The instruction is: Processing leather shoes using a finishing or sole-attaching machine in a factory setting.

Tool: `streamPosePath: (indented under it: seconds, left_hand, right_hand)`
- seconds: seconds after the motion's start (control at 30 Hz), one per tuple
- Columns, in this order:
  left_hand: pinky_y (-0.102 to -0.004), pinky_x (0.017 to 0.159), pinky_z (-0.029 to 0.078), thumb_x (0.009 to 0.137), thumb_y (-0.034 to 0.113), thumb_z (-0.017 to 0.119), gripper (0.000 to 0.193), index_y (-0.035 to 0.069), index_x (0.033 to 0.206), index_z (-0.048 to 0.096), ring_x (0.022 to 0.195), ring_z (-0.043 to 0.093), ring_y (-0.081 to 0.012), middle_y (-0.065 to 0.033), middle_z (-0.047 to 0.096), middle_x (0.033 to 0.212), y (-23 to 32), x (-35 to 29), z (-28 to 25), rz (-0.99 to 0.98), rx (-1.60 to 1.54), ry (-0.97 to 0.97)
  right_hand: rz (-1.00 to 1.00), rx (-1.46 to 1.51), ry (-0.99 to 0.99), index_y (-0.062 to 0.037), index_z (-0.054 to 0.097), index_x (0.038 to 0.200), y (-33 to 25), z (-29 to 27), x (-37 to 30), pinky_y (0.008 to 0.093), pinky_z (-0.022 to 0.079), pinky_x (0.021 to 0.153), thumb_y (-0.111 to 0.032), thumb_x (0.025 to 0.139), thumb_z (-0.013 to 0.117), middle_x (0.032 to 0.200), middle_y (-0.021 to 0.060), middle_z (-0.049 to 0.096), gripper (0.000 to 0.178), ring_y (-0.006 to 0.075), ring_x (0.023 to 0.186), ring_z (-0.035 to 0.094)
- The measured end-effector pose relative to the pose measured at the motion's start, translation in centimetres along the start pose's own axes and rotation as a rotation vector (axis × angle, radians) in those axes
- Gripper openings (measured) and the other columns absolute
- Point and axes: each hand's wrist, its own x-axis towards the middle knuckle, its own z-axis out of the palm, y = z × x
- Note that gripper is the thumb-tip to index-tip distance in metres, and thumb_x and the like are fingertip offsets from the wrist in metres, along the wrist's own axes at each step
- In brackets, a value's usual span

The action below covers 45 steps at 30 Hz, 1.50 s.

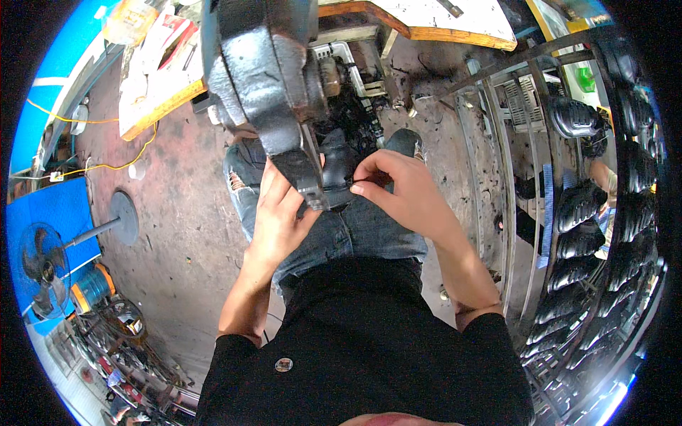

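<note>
Black, glossy, rounded piece [339, 162] lies between right hand [403, 186], pinching its right edge, and left hand [279, 213], grip hidden; long axis unclear.

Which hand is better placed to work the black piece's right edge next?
Probably the right hand: its fingers are at that edge of the black piece, unobstructed. The left hand is partly behind the machine arm.

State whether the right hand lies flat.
No, the right hand is curled, thumb and forefinger close together at the black item's edge.
</note>
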Motion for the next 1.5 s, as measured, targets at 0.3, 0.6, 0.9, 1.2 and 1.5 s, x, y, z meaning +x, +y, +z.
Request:
streamPosePath:
  seconds: [0.3,0.6,0.9,1.2,1.5]
  left_hand:
    - [-0.0468,0.109,0.04,0.068,-0.001,0.081,0.083,0.008,0.144,0.051,0.13,0.051,-0.0395,-0.0193,0.051,0.142,-0.8,0.0,-0.4,-0.006,-0.009,-0.069]
    - [-0.0492,0.111,0.039,0.065,0.004,0.086,0.072,0.005,0.132,0.058,0.129,0.052,-0.0403,-0.0193,0.056,0.136,-0.8,0.0,-1.0,-0.045,-0.129,-0.031]
    - [-0.0455,0.109,0.042,0.063,0.006,0.091,0.073,-0.003,0.129,0.061,0.127,0.057,-0.0399,-0.0215,0.06,0.136,-0.2,-0.9,-0.8,-0.263,-0.52,0.199]
    - [-0.0512,0.099,0.045,0.064,0.003,0.084,0.045,0.002,0.106,0.07,0.117,0.057,-0.043,-0.0185,0.063,0.118,1.3,1.0,-2.0,-0.004,-0.163,0.179]
    - [-0.0505,0.107,0.042,0.063,-0.002,0.081,0.084,0.012,0.142,0.056,0.129,0.051,-0.0398,-0.0189,0.057,0.136,0.5,1.2,-2.3,0.115,0.078,0.043]
  right_hand:
    - [-0.062,-0.009,-0.055,-0.0022,0.062,0.096,0.0,0.4,0.5,0.0387,0.052,0.078,-0.01,0.087,0.071,0.092,0.0133,0.061,0.015,0.0319,0.089,0.064]
    - [-0.25,-0.076,-0.115,-0.0038,0.061,0.098,-0.5,0.1,1.0,0.0371,0.052,0.08,-0.007,0.086,0.072,0.099,0.01,0.06,0.016,0.0299,0.091,0.063]
    - [-0.118,0.537,0.056,-0.0002,0.059,0.102,0.0,1.3,-1.6,0.0314,0.052,0.082,0.004,0.088,0.068,0.101,0.0076,0.064,0.016,0.0157,0.092,0.063]
    - [-0.022,0.052,0.114,-0.0015,0.065,0.096,-3.5,-0.3,-0.7,0.0333,0.053,0.074,-0.008,0.085,0.075,0.093,0.0123,0.066,0.017,0.0265,0.082,0.067]
    - [0.184,-0.022,-0.044,0.0012,0.067,0.093,-2.8,-1.2,0.7,0.0372,0.052,0.07,-0.013,0.087,0.073,0.082,0.0159,0.069,0.017,0.0287,0.077,0.068]
